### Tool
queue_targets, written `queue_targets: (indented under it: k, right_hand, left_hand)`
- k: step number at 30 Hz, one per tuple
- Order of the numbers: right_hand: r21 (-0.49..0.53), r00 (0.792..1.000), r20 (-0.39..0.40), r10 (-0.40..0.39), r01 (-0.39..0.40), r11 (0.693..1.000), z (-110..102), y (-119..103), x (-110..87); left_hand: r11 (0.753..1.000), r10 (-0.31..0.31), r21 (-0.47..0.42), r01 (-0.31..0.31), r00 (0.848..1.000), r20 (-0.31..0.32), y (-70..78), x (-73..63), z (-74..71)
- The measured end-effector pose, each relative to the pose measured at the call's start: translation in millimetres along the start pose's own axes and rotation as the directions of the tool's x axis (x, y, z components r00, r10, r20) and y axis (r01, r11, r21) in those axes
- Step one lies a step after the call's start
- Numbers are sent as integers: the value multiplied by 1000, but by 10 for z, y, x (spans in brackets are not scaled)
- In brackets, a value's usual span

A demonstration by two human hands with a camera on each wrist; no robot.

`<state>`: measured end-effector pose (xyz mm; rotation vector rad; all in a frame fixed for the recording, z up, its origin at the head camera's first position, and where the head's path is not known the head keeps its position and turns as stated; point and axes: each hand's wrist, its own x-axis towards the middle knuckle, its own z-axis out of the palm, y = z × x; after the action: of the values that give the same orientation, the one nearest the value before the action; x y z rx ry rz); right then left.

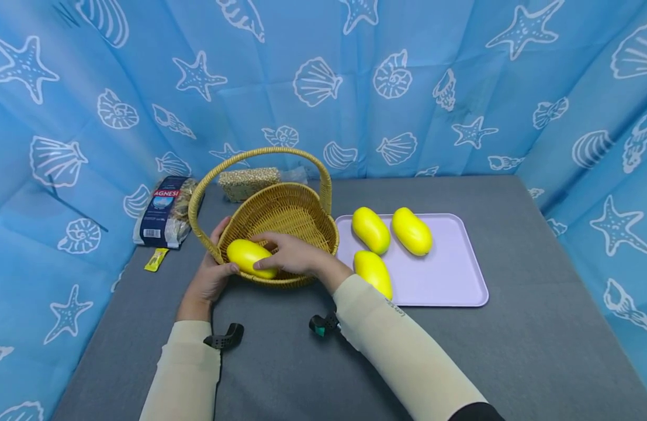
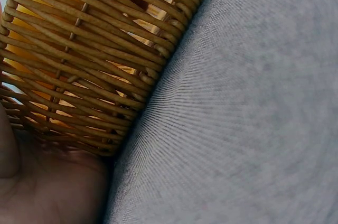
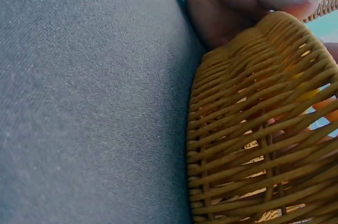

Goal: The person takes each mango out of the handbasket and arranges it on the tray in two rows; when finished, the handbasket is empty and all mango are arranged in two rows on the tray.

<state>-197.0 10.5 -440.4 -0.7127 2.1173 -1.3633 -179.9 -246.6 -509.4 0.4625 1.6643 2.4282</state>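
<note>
A yellow mango (image 1: 244,254) lies low in the near left part of a wicker basket (image 1: 304,207), partly above the front rim. My right hand (image 1: 294,255) reaches over the basket and grips the mango, thumb on its near side and fingers over its far side. With the left hand (image 1: 211,279) I hold the basket's left side, the thumb at the rim beside the mango. In the left wrist view the left palm (image 2: 58,184) rests against the woven wall. Through the weave in the right wrist view, the mango shows only as a yellow patch.
Right of the basket, a lilac tray (image 1: 439,280) carries three more yellow mangoes (image 1: 411,231). A pasta bag (image 1: 165,211) and a small yellow packet (image 1: 156,259) lie on the left. Behind the basket is a grain pack (image 1: 246,182). A blue curtain (image 1: 323,128) borders the table.
</note>
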Motion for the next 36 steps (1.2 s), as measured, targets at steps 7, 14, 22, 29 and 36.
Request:
queue_targets:
  k: [7, 14, 22, 29, 36]
  right_hand:
    - [-122, 991, -109, -77, 63, 990, 50, -50, -17]
    - [-249, 959, -236, -155, 94, 964, 66, -154, -122]
    - [-321, 940, -250, -233, 147, 936, 51, -290, -362]
    - [-330, 925, -259, -279, 186, 925, 22, -357, -655]
    - [-321, 903, -299, -307, 208, 924, -31, -339, -948]
  left_hand:
    - [1000, -6, 31, 6, 1000, -9, -16, -10, -24]
    - [999, -19, 41, 20, 1000, -16, -5, -8, -17]
    - [999, -15, 38, 16, 1000, -17, 12, 5, -22]
    - [1000, -5, 27, 6, 1000, -17, 7, 3, -15]
    - [1000, 3, -8, -3, 1000, -7, 9, -1, -2]
